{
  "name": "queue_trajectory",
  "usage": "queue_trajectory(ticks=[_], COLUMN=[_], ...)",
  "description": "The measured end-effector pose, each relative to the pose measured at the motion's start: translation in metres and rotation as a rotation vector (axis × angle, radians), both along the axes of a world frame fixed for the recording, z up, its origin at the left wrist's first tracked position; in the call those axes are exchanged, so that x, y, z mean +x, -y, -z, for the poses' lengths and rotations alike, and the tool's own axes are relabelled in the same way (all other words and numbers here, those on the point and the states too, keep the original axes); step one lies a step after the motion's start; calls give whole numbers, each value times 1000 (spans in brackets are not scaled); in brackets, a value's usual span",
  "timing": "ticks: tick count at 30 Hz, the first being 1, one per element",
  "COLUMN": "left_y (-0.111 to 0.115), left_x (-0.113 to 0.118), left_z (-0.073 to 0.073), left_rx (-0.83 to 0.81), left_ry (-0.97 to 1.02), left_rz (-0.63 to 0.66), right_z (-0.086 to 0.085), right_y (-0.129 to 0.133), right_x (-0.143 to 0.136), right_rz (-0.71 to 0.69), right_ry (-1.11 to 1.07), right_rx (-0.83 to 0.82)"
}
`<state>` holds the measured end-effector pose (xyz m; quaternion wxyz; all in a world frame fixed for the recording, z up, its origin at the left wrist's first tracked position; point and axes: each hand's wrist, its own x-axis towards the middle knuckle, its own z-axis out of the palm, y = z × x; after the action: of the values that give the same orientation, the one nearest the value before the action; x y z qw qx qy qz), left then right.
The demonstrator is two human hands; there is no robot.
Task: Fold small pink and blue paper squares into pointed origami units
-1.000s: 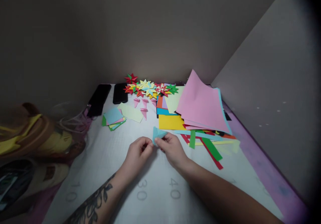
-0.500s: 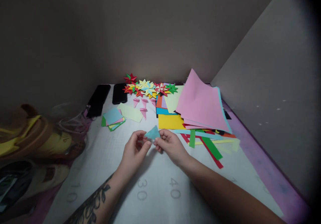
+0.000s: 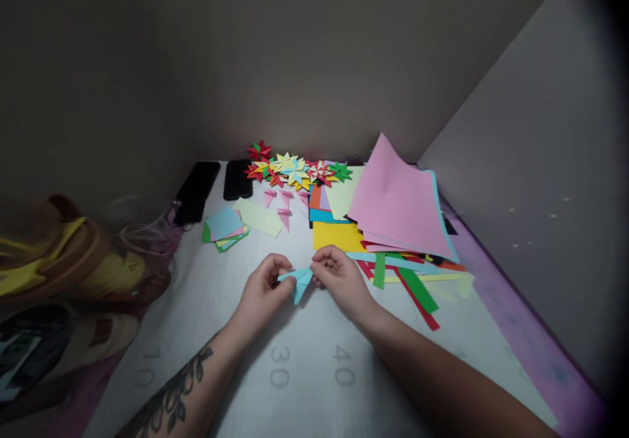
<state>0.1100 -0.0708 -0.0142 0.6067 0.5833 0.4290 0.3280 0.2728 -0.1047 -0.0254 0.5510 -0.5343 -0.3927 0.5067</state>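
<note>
A small light-blue folded paper piece [image 3: 301, 282] is held above the white mat, its point directed down toward me. My left hand [image 3: 269, 287] pinches its left corner between thumb and fingers. At the right corner, the thumb and fingertips of my right hand [image 3: 339, 279] close on the paper. Beyond my hands lie several pink folded paper pieces [image 3: 284, 219]. Left of those is a small stack of coloured paper squares [image 3: 223, 223], with a pale green paper sheet [image 3: 260, 217] beside it.
Folded paper stars [image 3: 295, 169] line the wall. Large pink sheets [image 3: 398, 209] cover other coloured paper at right, with cut strips [image 3: 417, 291] in front. Two dark phone-like objects [image 3: 238, 179] lie at back left. A brown-and-yellow object [image 3: 93, 261] stands at the left edge.
The blue paper has turned from a point-up triangle to a winged shape pointing down. Both hands keep hold of it. The view has shifted slightly.
</note>
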Motion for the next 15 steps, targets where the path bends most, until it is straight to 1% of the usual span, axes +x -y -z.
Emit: queue_trajectory(ticks=[2,4,7,9,12,15], left_y=[-1,-2,-1,-1,-1,-1], left_x=[0,-1,-1,-2,-3,-6], left_z=[-1,-3,-5,-5,-6,-8], left_rx=[-7,-21,-55,-92,-122,-75], left_ry=[-13,-52,-106,-106,-85,-60], left_rz=[-26,-40,-52,-53,-34,16], right_z=[0,-2,-5,-6,-4,-1], right_y=[1,1,2,2,2,1], right_x=[0,0,0,-1,-2,-2], right_rz=[-43,-110,-157,-141,-83,-29], right_ry=[50,150,270,292,251,195], right_rx=[81,135,166,164,139,105])
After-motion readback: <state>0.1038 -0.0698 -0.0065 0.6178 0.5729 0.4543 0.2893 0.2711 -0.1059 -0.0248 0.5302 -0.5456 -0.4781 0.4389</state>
